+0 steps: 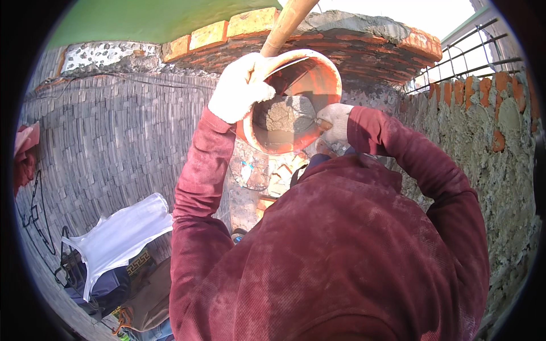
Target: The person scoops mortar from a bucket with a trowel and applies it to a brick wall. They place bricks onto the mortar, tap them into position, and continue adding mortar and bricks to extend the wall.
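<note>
- Head view: both gloved hands work at an orange-red bucket [327, 79], which lies in front of the torso, its mouth tilted toward the wearer; what supports its base cannot be told.
- Left hand [242, 88]: grasps the bucket's rim at its left side, just beside the lower visible part of a wooden pole [287, 25]. A firm hold here is judged essential, since a tilted bucket may swing or tip under a push from within.
- Right hand [336, 121]: closed around the short handle of a tool [323, 124], probably a trowel, at the right side of the mouth; its blade cannot be made out clearly.
- Grey mortar [282, 116]: heaped inside the bucket, lumpy on top. The step in hand appears to be scooping or working this mix.
- Good practice, as judged: slide the blade low along the wall, lift with a level wrist, and take moderate loads, so that little spills over the rim.
- Surroundings: a brick wall [364, 51] stands beyond the bucket; hard knocks against it are best avoided.
</note>
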Motion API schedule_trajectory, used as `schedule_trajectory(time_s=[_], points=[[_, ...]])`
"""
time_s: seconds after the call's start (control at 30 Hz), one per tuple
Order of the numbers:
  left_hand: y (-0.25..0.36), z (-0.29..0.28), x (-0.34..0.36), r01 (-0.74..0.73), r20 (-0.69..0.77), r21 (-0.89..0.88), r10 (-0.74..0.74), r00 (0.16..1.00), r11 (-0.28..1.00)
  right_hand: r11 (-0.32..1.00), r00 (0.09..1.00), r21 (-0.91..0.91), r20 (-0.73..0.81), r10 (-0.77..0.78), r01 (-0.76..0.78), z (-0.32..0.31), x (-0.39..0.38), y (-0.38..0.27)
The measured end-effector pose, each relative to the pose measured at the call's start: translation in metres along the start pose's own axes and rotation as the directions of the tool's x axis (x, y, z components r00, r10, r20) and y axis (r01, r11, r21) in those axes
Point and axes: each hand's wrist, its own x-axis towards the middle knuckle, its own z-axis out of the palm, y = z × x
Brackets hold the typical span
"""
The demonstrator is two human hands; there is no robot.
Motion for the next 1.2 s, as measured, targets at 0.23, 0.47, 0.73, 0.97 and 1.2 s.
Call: schedule_trajectory(time_s=[0.23, 0.47, 0.73, 0.97, 1.2], points=[[-0.066, 0.0, -0.037, -0.061, -0.289, -0.051, 0.044, 0.956, 0.997, 0.862, 0.996, 0.498, 0.031, 0.087, -0.091, 0.019, -0.014, -0.012], [-0.166, 0.02, -0.027, -0.127, -0.46, -0.31, -0.032, 0.887, 0.942, 0.588, 0.958, 0.766, 0.128, 0.258, -0.261, -0.018, -0.069, 0.02], [-0.202, 0.04, -0.025, 0.079, -0.593, -0.057, -0.097, 0.799, 0.995, 0.65, 0.826, 0.638, -0.039, 0.563, -0.412, -0.138, -0.151, 0.081], [-0.227, 0.043, -0.068, 0.219, -0.557, -0.318, -0.369, 0.745, 0.922, 0.693, 0.638, -0.149, -0.561, 0.528, -0.705, -0.22, -0.159, 0.145], [-0.255, 0.049, -0.1, 0.186, -0.612, -0.397, -0.41, 0.676, 0.899, 0.498, 0.317, -0.039, -0.814, 0.487, -0.866, -0.167, -0.128, 0.151]])
